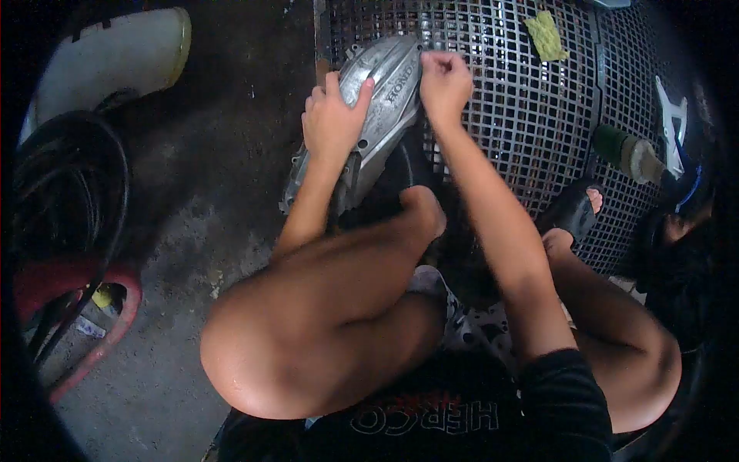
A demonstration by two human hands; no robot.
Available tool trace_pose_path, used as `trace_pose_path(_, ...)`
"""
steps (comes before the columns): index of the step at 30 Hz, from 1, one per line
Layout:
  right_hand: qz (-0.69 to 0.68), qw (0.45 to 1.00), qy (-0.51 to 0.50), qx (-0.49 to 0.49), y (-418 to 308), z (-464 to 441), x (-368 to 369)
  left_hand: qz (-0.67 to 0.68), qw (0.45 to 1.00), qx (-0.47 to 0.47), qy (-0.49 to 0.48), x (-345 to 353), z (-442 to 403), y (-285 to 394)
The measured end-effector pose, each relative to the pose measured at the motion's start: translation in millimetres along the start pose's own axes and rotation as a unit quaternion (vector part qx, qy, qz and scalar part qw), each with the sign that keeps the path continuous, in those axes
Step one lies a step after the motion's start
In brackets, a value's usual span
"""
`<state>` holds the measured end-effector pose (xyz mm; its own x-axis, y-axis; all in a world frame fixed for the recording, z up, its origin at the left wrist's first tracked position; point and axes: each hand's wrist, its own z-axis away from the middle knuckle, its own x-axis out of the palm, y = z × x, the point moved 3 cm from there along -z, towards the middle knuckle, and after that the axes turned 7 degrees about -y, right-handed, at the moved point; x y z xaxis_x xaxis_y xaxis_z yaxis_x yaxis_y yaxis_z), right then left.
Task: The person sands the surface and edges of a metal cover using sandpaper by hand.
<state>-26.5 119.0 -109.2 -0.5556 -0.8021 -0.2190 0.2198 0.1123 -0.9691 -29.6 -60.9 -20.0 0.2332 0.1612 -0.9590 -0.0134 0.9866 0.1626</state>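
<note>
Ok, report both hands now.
Left hand: open, resting on the Honda cover.
Right hand: fingers curled beside the cover; grip can't be told.

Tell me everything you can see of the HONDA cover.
The HONDA cover is long, silvery-grey and looks like cast metal, with HONDA lettering near its upper right edge, ridges along its face and a dark round hole lower down. It slants from lower left to upper right, lettered face up, by the left edge of the grating. The left hand rests on it, thumb across the face. The right hand is at its upper right edge; contact is unclear.
</note>
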Motion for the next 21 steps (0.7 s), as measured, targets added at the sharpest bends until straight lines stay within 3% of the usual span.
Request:
trace_pose_path(1, 0.026, 0.999, -0.001, -0.041, 1, 12, -4, 0.002, 1.000, 0.003, 0.004, 0, -1, 2)
trace_pose_path(4, 0.028, 0.999, -0.026, 0.017, -9, 20, -7, 0.012, 1.000, 0.005, 0.012, -8, 6, 6)
trace_pose_path(5, 0.008, 0.998, -0.020, 0.050, -8, 17, -9, 0.014, 1.000, 0.006, 0.015, -11, 6, 8)
trace_pose_path(6, 0.000, 1.000, -0.006, 0.020, -6, 6, -7, 0.007, 1.000, 0.016, 0.023, -14, 7, 10)
trace_pose_path(7, -0.019, 0.997, -0.007, 0.079, -2, -6, -5, -0.003, 0.999, 0.023, 0.029, -15, 10, 10)
trace_pose_path(10, -0.064, 0.991, 0.019, 0.116, -3, -13, -5, -0.024, 0.998, 0.034, 0.048, -19, 13, 15)
trace_pose_path(12, 0.022, 0.999, -0.014, 0.036, -14, 1, -15, -0.032, 0.997, 0.041, 0.063, -19, 18, 21)
trace_pose_path(13, 0.003, 1.000, -0.019, 0.011, -16, 11, -15, -0.043, 0.995, 0.045, 0.076, -21, 18, 22)
trace_pose_path(15, 0.037, 0.998, -0.040, 0.016, -15, 0, -19, -0.046, 0.995, 0.050, 0.077, -23, 23, 21)
trace_pose_path(19, -0.087, 0.994, -0.029, 0.067, -3, -31, -15, -0.024, 0.996, 0.039, 0.074, -19, 33, 32)
trace_pose_path(21, -0.024, 0.999, -0.041, 0.027, -13, -10, -23, -0.029, 0.996, 0.027, 0.085, -21, 32, 33)
